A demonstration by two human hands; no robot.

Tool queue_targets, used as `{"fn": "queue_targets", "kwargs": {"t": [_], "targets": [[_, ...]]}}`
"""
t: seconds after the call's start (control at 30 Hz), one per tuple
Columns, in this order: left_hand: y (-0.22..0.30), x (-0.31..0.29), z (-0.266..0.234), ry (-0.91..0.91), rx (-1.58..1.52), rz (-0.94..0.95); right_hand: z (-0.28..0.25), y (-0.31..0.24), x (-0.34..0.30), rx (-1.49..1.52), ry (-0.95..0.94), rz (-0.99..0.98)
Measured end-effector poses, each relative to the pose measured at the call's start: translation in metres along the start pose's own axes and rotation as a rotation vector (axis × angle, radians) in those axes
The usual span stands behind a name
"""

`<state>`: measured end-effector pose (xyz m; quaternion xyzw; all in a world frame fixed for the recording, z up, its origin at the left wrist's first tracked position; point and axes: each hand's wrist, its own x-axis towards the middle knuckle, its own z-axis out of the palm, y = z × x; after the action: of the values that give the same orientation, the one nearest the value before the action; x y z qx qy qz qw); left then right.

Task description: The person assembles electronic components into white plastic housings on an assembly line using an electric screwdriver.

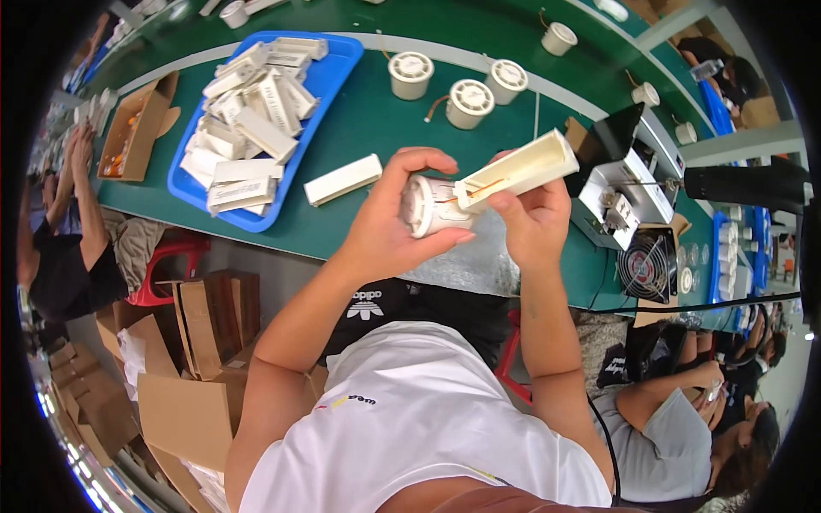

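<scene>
My left hand (pixel 385 214) is closed around a white round fan housing (pixel 434 207) with a slotted end, tilted on its side. My right hand (pixel 539 214) grips a long white plastic handle shell (pixel 526 169), its hollow side facing up. The shell's near end meets the side of the housing, and an orange wire (pixel 481 189) runs from the housing into the hollow. Both parts are held above the front edge of the green table, over a silvery sheet (pixel 475 256). A loose white shell (pixel 343 179) lies to the left of my hands.
A blue tray (pixel 340 77) heaped with white shells stands at left, beside a cardboard box (pixel 128 137). Several round housings (pixel 469 103) stand at the back. At right are a metal-and-black device (pixel 641 171), a black screwdriver-like tool (pixel 744 184) and a fan (pixel 647 263). Co-workers sit on both sides.
</scene>
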<state>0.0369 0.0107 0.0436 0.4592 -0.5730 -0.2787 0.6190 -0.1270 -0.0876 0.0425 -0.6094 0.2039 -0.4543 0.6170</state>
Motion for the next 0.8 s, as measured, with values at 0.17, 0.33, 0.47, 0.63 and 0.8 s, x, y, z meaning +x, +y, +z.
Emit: {"fn": "queue_targets", "kwargs": {"t": [0.17, 0.33, 0.47, 0.63, 0.8], "targets": [[-0.031, -0.007, 0.041, -0.08, -0.085, -0.17, -0.038, 0.009, -0.023, -0.232, -0.085, -0.065], [-0.033, -0.009, 0.036, -0.23, 0.108, -0.207, -0.041, 0.02, -0.03, -0.391, -0.123, -0.132], [-0.036, -0.003, 0.035, -0.236, 0.164, -0.199, -0.028, 0.012, -0.021, -0.472, -0.101, -0.092], [-0.045, -0.009, 0.034, -0.127, 0.213, -0.065, -0.012, -0.018, 0.002, -0.704, -0.314, -0.197], [-0.051, -0.023, 0.043, -0.095, 0.218, -0.061, -0.006, -0.019, 0.002, -0.763, -0.325, -0.156]]}}
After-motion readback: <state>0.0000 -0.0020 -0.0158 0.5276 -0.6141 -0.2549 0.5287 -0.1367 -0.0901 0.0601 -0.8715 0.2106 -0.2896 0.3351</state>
